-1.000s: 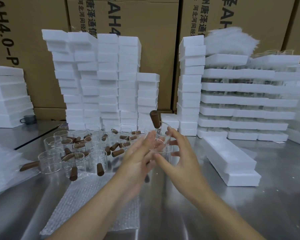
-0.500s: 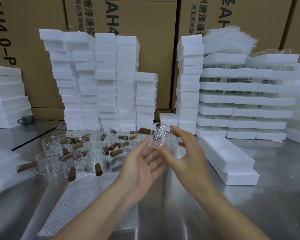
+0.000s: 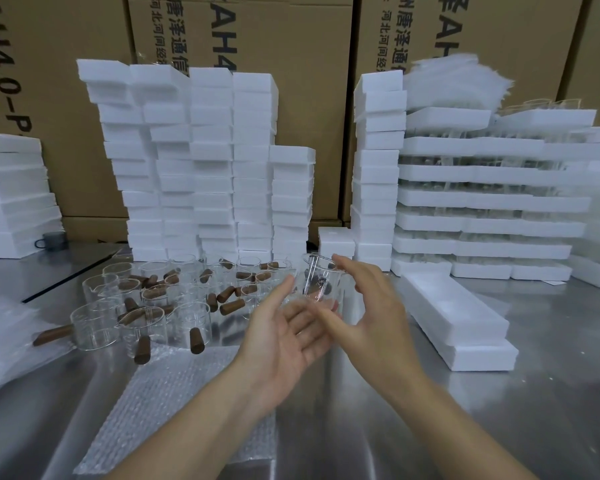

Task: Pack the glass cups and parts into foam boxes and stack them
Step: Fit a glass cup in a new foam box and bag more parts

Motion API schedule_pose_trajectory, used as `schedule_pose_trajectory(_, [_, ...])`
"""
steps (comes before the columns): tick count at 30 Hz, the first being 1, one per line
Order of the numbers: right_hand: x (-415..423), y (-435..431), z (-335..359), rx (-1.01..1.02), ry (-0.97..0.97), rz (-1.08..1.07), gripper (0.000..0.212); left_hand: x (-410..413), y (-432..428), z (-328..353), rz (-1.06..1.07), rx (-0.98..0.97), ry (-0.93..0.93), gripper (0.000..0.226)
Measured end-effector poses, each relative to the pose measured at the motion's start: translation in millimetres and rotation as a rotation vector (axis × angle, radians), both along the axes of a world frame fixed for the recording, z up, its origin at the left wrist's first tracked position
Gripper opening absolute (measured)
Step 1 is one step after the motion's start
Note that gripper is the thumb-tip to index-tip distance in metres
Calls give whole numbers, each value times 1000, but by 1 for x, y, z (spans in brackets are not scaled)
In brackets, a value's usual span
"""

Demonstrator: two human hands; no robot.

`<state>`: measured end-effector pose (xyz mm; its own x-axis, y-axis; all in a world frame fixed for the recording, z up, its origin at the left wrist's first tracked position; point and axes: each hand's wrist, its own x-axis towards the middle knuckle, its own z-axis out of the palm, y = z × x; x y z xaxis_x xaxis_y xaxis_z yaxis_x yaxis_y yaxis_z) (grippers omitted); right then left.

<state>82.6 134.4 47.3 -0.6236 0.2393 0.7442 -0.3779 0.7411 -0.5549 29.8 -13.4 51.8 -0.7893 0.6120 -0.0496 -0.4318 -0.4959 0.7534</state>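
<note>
I'm holding the small clear glass cup (image 3: 317, 285) tilted above the steel table (image 3: 499, 427), right hand (image 3: 368, 317) curled round it, thumb under, fingers over the rim; left hand (image 3: 284, 341) flat and loose, palm up, fingertips beside the glass; long white foam box (image 3: 458, 317) lies near on the right

Brown cardboard cartons (image 3: 291, 46) with printed black lettering are standing across the back of the frame. A steel table (image 3: 534, 410) is filling the lower half. A bubble wrap sheet (image 3: 174, 403) is lying flat at lower centre-left. Clear plastic bags (image 3: 4, 334) are lying at the left edge. A grey mug (image 3: 51, 237) is sitting at mid left. A pile of translucent sheets (image 3: 454, 81) is sitting at upper right.
</note>
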Motion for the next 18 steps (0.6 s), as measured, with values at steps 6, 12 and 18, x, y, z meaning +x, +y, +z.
schedule_pose_trajectory(6, [-2, 2, -4, 65, -1, -6, 59, -4, 4, -6, 9, -134, 23, 70])
schedule_pose_trajectory(12, [2, 1, 1, 160, -160, -38, 79, -8, 4, -7, 188, -159, 125, 77])
schedule_pose_trajectory(18, [1, 6, 1, 224, -373, -23, 31, -16, -6, -6, 305, -339, 334, 81])
